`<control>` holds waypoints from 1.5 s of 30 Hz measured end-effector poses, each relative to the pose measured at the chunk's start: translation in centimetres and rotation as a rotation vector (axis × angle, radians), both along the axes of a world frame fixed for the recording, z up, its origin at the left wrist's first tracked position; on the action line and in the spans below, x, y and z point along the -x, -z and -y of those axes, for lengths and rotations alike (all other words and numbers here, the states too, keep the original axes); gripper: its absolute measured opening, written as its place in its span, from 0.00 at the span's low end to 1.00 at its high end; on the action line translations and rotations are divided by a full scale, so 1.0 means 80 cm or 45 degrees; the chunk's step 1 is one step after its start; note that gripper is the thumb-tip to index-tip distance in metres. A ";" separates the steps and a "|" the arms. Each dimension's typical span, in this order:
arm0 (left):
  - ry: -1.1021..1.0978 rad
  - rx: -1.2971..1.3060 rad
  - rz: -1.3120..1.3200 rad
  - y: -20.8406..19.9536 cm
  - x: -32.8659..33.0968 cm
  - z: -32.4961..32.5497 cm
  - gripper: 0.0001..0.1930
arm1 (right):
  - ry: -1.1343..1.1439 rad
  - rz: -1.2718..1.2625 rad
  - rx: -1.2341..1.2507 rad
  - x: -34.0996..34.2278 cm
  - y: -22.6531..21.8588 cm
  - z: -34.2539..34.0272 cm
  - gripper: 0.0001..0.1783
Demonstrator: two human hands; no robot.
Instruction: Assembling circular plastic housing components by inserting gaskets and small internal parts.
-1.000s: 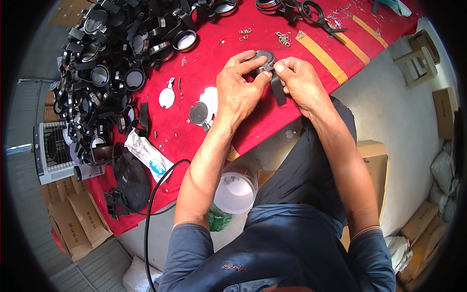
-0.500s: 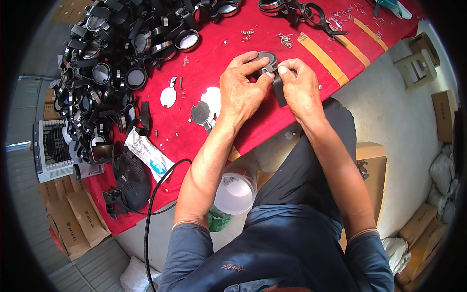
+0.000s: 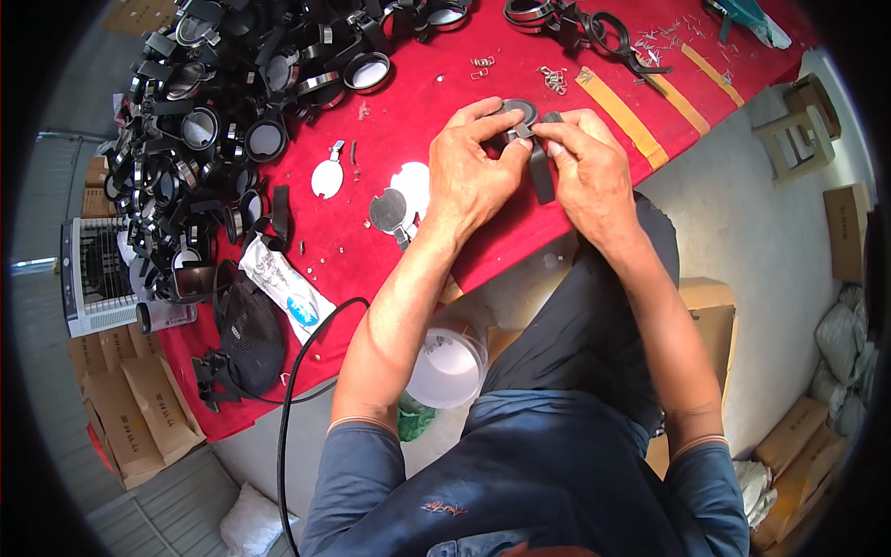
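Observation:
My left hand (image 3: 473, 169) is closed around a round black case (image 3: 522, 110) with a grey face, its thumb and fingers on the rim. From the case a flat black strap (image 3: 541, 178) hangs toward the table's near edge. My right hand (image 3: 594, 172) is closed beside it, thumb and forefinger pinched near the rim where the strap joins. A short dark piece (image 3: 552, 118) sticks out above those fingers; whether it belongs to the strap cannot be made out. White round discs with tabs (image 3: 327, 178) and a grey disc (image 3: 388, 212) lie left of my hands.
A heap of black strapped rings (image 3: 200, 130) covers the red-clothed table (image 3: 371, 288) at left. Small metal buckles (image 3: 554, 81), yellow strips (image 3: 622, 116) and scattered pins (image 3: 659, 46) lie farther right. A white bucket (image 3: 448, 371) stands below the near edge. A black cable (image 3: 288, 399) hangs at left.
My right hand has pulled slightly right and turned, and the short dark piece now shows above its fingers. My left hand keeps hold of the round case. The view has shifted slightly.

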State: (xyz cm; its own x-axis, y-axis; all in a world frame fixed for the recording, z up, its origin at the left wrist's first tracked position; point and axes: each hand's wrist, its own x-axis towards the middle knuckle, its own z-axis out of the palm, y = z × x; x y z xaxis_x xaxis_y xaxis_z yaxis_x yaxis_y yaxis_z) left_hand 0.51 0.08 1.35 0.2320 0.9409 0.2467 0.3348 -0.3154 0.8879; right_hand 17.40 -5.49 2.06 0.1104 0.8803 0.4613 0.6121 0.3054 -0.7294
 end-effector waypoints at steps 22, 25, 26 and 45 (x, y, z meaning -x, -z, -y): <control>0.011 -0.307 -0.299 -0.001 -0.004 0.020 0.34 | 0.333 -0.324 0.494 0.013 -0.036 -0.004 0.15; -0.026 -0.317 -0.296 -0.001 -0.010 0.023 0.31 | 0.243 -0.316 0.408 0.024 -0.028 0.002 0.26; -0.044 -0.319 -0.292 -0.002 -0.012 0.025 0.30 | 0.246 -0.318 0.414 0.026 -0.025 0.001 0.26; -0.026 -0.324 -0.264 -0.001 -0.005 0.024 0.32 | 0.131 -0.183 0.079 0.002 -0.015 0.007 0.09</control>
